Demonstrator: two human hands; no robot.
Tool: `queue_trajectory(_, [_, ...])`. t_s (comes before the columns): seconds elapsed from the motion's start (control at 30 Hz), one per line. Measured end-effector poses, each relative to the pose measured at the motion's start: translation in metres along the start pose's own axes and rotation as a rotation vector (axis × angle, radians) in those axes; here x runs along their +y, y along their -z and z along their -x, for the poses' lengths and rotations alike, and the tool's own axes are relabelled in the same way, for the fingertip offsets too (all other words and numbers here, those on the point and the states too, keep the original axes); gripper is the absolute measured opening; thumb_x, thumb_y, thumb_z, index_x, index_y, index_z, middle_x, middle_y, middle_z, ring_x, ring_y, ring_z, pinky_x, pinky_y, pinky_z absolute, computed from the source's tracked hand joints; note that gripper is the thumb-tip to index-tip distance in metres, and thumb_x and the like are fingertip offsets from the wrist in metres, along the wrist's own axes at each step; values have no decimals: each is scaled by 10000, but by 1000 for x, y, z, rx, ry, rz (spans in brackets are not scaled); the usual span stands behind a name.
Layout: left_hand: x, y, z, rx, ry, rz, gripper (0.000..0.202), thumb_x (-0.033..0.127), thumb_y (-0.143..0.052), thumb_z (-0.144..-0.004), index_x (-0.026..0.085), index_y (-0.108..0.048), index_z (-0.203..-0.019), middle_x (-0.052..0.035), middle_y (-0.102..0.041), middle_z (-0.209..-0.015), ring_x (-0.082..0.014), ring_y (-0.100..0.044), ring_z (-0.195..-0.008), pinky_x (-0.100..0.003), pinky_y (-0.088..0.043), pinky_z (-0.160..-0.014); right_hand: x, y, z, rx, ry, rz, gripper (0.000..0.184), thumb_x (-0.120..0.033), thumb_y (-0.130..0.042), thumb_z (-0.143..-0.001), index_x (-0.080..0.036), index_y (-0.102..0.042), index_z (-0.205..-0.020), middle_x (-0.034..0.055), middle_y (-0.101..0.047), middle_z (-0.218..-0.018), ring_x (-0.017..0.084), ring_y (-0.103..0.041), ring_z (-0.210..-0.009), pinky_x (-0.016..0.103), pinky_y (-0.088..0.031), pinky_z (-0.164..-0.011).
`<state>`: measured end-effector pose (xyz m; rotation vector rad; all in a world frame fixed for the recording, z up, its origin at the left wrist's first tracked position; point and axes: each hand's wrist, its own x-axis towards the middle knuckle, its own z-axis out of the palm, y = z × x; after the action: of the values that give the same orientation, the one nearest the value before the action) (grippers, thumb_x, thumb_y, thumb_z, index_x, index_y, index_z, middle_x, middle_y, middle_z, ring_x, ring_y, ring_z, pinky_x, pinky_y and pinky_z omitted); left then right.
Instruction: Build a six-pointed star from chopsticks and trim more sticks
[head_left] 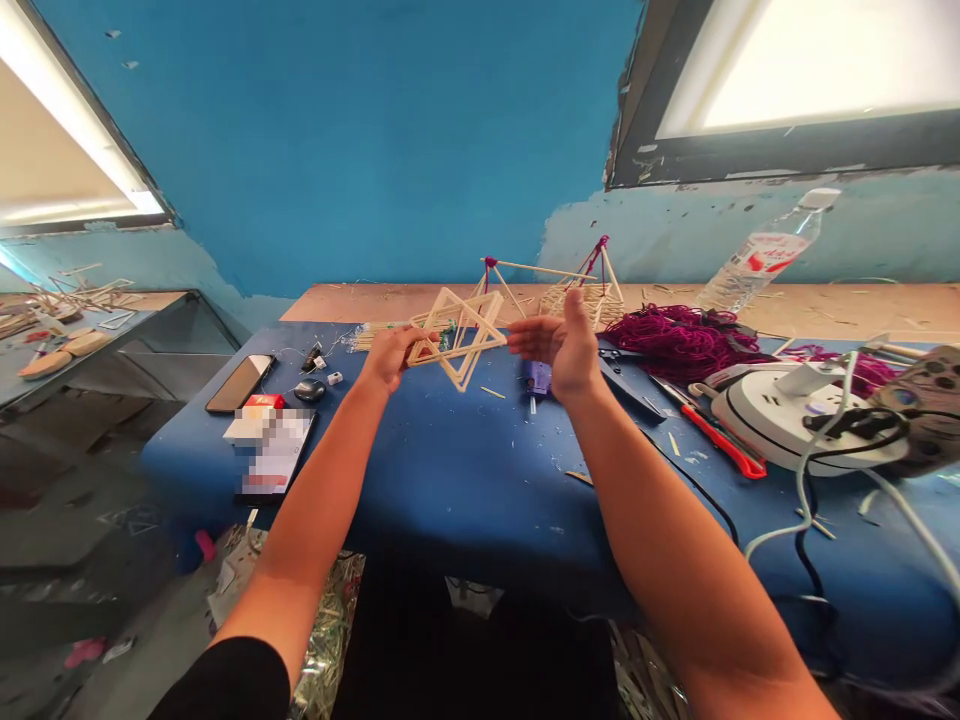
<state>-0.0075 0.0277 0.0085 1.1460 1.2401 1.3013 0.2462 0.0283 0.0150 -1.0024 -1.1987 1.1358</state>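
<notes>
My left hand (393, 358) is closed on one corner of a star-shaped frame (469, 352) made of thin pale wooden sticks, raised over the blue table. My right hand (559, 345) is held upright at the frame's right side, fingers stretched out and thumb up. Its fingertips come close to the star's right point; whether they touch it I cannot tell. Just below that hand lies a purple glue gun (535, 380), partly hidden. Behind stands a stick structure (541, 268) tied with purple string at its peaks. A bundle of sticks (365, 336) lies behind my left hand.
Purple yarn (682, 345), a tilted plastic bottle (766, 258), a red utility knife (724, 440), scissors (631, 388) and a white power strip (787, 415) with cables crowd the right. On the left lie a phone (240, 384), a computer mouse (310, 390) and a red-topped box (262, 402).
</notes>
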Motion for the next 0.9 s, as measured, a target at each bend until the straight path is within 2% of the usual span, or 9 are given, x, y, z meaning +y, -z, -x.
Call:
queue_trajectory(0.13, [6, 16, 1, -74, 95, -330, 182, 331, -758, -772, 160, -767, -713, -88, -800, -803, -198, -714, -704, -324, -597, -713, -3, 11, -8, 213, 102, 61, 791, -950, -533, -794, -191, -735, -702, 93, -726, -648, 149, -643, -536, 289, -450, -524])
queue_trajectory(0.23, [4, 26, 0, 52, 96, -644, 203, 360, -880, -703, 189, -773, -679, -103, -789, -783, -345, -766, -983, -409, -610, -886, -4, 10, -9, 246, 121, 96, 603, -776, -690, -822, -193, -735, -675, 72, -709, -608, 138, -614, -510, 278, -448, -510])
queue_trajectory(0.33, [0, 34, -4, 273, 17, -893, 218, 331, -859, -758, 182, -836, -916, -175, -814, -1070, -448, -652, -1321, -517, -516, -1113, -2, 7, -9, 239, 124, 108, 486, -636, -724, -859, -187, -732, -674, 51, -694, -589, 127, -603, -503, 274, -479, -531])
queue_trajectory(0.4, [0, 37, -10, 312, -46, -985, 295, 275, -745, -863, 186, -831, -1131, -182, -790, -1252, -409, -623, -1384, -506, -466, -1181, -1, 5, -9, 237, 136, 121, 429, -567, -728, -869, -182, -732, -680, 41, -686, -582, 122, -598, -501, 270, -482, -537])
queue_trajectory(0.47, [2, 38, -17, 252, -96, -1037, 340, 209, -659, -907, 215, -821, -1206, -138, -791, -1299, -324, -667, -1335, -414, -471, -1178, 0, 5, -9, 235, 146, 138, 387, -518, -720, -872, -180, -737, -686, 35, -685, -580, 120, -595, -501, 268, -480, -538])
queue_trajectory(0.53, [5, 38, -26, 159, -120, -1069, 300, 199, -677, -886, 243, -845, -1130, -96, -822, -1228, -271, -715, -1236, -334, -503, -1109, 0, 6, -9, 233, 148, 147, 364, -495, -712, -870, -183, -739, -684, 33, -685, -577, 123, -595, -504, 270, -484, -541])
queue_trajectory(0.63, [8, 37, -38, 46, -97, -1109, 80, 304, -798, -807, 240, -846, -814, -97, -834, -903, -285, -754, -1033, -318, -546, -950, 0, 8, -10, 230, 150, 147, 357, -494, -706, -865, -189, -739, -681, 37, -688, -578, 131, -599, -514, 282, -498, -555])
queue_trajectory(0.73, [8, 35, -43, -55, -62, -1123, 301, 437, -896, -710, 234, -738, -553, -92, -720, -627, -289, -736, -834, -321, -532, -804, 1, 9, -10, 221, 163, 163, 361, -506, -692, -867, -196, -739, -687, 41, -690, -590, 134, -597, -521, 293, -491, -562])
queue_trajectory(0.9, [5, 31, -34, -175, -76, -1054, 236, 240, -967, -457, 260, -798, -620, -22, -719, -627, -222, -670, -694, -282, -469, -682, 3, 9, -10, 179, 186, 167, 383, -546, -688, -865, -201, -738, -706, 42, -693, -618, 137, -597, -535, 308, -489, -576])
